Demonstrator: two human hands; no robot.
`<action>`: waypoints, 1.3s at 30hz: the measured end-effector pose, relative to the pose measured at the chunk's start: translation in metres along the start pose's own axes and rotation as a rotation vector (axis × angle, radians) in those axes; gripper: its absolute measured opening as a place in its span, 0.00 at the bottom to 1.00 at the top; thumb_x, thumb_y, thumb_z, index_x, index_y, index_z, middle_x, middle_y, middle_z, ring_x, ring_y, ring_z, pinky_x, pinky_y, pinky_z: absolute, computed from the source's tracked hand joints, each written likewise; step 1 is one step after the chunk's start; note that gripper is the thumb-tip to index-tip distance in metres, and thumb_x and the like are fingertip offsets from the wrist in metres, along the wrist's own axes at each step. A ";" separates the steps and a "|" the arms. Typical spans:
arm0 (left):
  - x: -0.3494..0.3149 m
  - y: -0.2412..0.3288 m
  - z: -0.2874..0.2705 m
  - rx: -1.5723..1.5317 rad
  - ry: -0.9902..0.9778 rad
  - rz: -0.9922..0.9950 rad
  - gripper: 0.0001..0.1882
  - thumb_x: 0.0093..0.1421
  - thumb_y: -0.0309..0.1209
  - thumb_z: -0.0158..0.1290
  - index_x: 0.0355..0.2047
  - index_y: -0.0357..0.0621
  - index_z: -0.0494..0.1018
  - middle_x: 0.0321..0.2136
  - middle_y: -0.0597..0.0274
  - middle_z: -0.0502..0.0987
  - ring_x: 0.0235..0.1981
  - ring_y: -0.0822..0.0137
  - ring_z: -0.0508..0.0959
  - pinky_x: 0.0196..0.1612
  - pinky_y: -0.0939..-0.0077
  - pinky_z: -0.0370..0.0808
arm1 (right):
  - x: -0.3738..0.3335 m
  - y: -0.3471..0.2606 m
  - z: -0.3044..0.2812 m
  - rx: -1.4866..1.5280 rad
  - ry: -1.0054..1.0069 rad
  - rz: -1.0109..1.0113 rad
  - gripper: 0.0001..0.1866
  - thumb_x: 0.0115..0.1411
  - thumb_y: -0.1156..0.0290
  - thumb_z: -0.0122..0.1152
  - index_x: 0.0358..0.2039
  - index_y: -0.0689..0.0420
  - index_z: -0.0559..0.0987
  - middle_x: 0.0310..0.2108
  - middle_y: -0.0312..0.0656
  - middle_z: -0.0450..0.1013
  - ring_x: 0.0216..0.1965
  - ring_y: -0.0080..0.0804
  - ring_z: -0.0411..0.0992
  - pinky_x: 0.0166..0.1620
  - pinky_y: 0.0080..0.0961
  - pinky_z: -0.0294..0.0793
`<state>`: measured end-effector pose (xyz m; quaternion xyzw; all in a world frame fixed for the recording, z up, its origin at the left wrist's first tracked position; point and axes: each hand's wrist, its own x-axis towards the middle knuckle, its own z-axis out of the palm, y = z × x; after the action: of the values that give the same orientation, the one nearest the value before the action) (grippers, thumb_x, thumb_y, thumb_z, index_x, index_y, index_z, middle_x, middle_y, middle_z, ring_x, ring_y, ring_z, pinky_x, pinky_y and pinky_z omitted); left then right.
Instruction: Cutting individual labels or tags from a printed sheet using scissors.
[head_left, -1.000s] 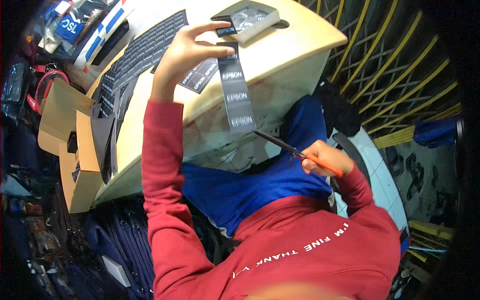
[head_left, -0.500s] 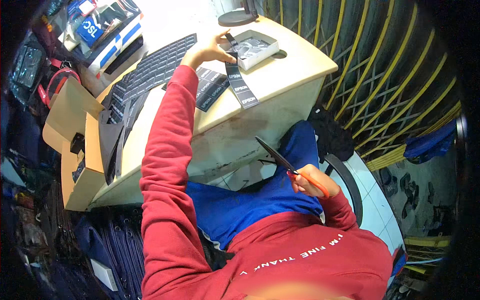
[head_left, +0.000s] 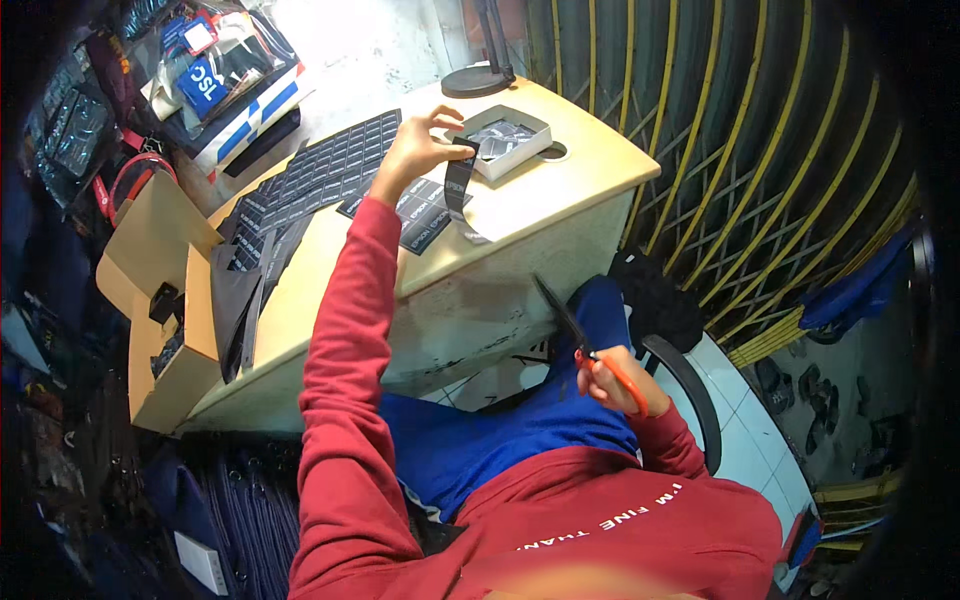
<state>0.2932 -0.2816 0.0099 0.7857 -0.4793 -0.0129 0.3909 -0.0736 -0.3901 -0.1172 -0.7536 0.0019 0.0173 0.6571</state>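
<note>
My left hand (head_left: pixel 425 148) is raised over the table, pinching the upper end of a black printed label strip (head_left: pixel 457 185) between thumb and fingers. The strip hangs down and its lower end curls near the table edge. Just right of it stands a shallow white open box (head_left: pixel 533 150) with small dark label pieces (head_left: pixel 500 138) inside. Over my lap, my right hand (head_left: pixel 618 380) is closed around the orange handles of a pair of scissors (head_left: pixel 566 315). Their dark blades point up and away toward the table. A black label sheet (head_left: pixel 425 215) lies under my left wrist.
More black label sheets (head_left: pixel 345 160) overlap across the left of the wooden table (head_left: pixel 590 165). An open cardboard box (head_left: pixel 205 350) stands at the table's left end. A round dark stand base (head_left: pixel 478 80) is at the back. A folding metal gate (head_left: pixel 740 150) rises on the right.
My left hand has lifted the label strip, which lay flatter before and now hangs bent. A small dark piece by my fingertips at the box no longer shows there. The scissors stay in my right hand.
</note>
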 end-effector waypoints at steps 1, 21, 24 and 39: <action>-0.015 0.003 -0.002 -0.103 0.054 0.026 0.22 0.44 0.27 0.66 0.39 0.37 0.71 0.40 0.48 0.77 0.36 0.66 0.79 0.37 0.76 0.76 | 0.003 0.003 0.005 0.094 0.093 0.007 0.29 0.62 0.46 0.47 0.18 0.60 0.74 0.12 0.30 0.62 0.15 0.16 0.60 0.19 0.15 0.59; -0.291 0.133 -0.009 -0.633 0.338 -0.117 0.19 0.52 0.15 0.57 0.46 0.31 0.71 0.33 0.56 0.77 0.33 0.76 0.76 0.35 0.87 0.73 | 0.075 -0.079 0.133 0.212 0.088 -0.535 0.10 0.55 0.72 0.62 0.22 0.60 0.71 0.17 0.26 0.62 0.22 0.10 0.57 0.23 0.13 0.57; -0.311 0.138 -0.009 -0.481 0.261 -0.141 0.20 0.52 0.15 0.57 0.46 0.31 0.71 0.34 0.56 0.77 0.34 0.75 0.76 0.35 0.86 0.73 | 0.065 -0.083 0.141 0.297 0.038 -0.534 0.09 0.56 0.73 0.62 0.23 0.61 0.71 0.18 0.27 0.63 0.22 0.10 0.58 0.23 0.12 0.58; -0.367 0.163 -0.031 -0.475 0.477 -0.096 0.28 0.41 0.13 0.63 0.46 0.34 0.72 0.35 0.62 0.74 0.31 0.77 0.75 0.32 0.88 0.75 | 0.012 -0.075 0.088 -0.371 -0.474 -0.430 0.23 0.53 0.53 0.57 0.35 0.62 0.70 0.21 0.37 0.63 0.22 0.24 0.60 0.26 0.25 0.62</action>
<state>-0.0137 -0.0214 0.0036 0.6751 -0.3203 0.0415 0.6632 -0.0615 -0.2926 -0.0551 -0.8181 -0.3122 0.0530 0.4800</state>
